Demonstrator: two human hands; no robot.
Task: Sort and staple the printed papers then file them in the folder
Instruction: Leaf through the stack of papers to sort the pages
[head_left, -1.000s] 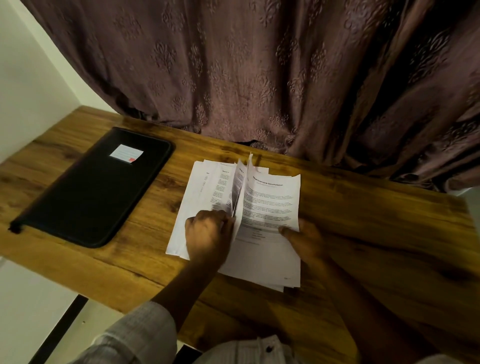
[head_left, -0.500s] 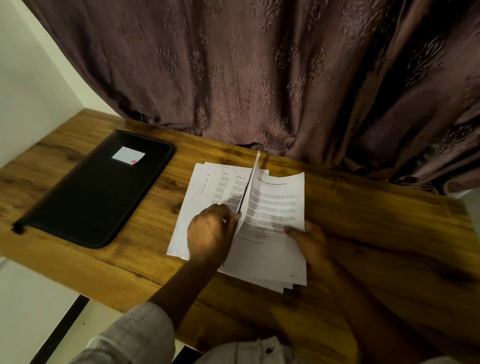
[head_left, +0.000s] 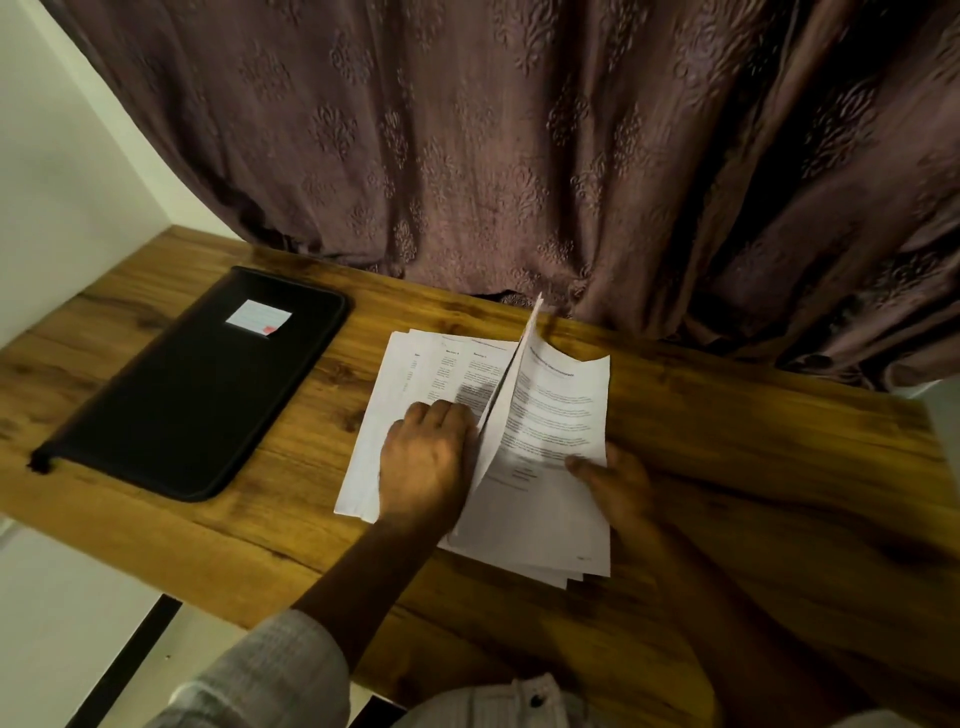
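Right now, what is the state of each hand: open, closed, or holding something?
Left hand: on the spread papers, fingers curled against the lifted page; grip cannot be told.
Right hand: holds that page's right edge, thumb on top.

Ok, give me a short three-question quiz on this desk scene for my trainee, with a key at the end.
1. True or false: the black folder lies closed on the table.
2. The left hand rests on: A the folder, B the papers, C the bare table.
3. Which hand's thumb lies on the right edge of the top sheet?
Key: 1 true; 2 B; 3 the right hand.
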